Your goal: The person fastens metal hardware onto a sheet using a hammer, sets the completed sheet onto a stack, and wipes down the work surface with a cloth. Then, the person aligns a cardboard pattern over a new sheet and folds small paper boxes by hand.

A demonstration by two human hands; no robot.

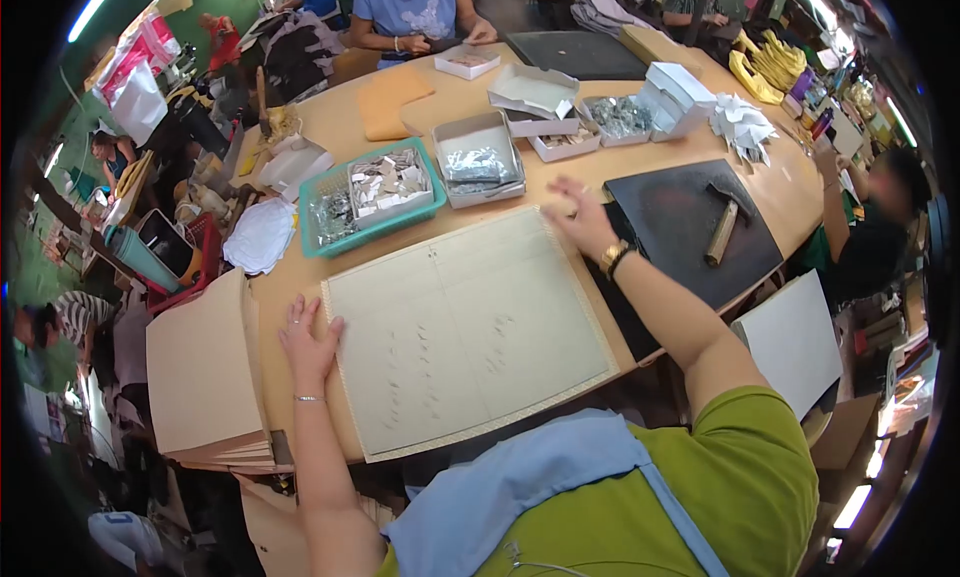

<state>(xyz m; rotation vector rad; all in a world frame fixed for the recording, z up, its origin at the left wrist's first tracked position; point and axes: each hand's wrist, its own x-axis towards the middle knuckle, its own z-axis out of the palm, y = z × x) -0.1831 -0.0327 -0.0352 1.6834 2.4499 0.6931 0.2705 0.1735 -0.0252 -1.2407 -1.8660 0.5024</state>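
Note:
A large pale rectangular sheet (470, 347) with a stitched-looking border and rows of small marks lies flat before me. At its left edge rests my left hand (311, 347), fingers spread, a bracelet on the wrist. My right hand (582, 220), a gold watch on its wrist, is by the sheet's upper right corner, its fingers apart and slightly blurred. Whether it touches the sheet I cannot tell. Just right of it is a black board (690, 227) with a wooden-handled hammer (725, 229) on it.
Behind the sheet stand a teal basket (313, 239) of small pieces and an open box (484, 162) of packets. More white boxes (680, 99) sit farther back. A stack of tan sheets (205, 367) is at left, a white stack (795, 342) at right. Across the table a person (415, 17) works.

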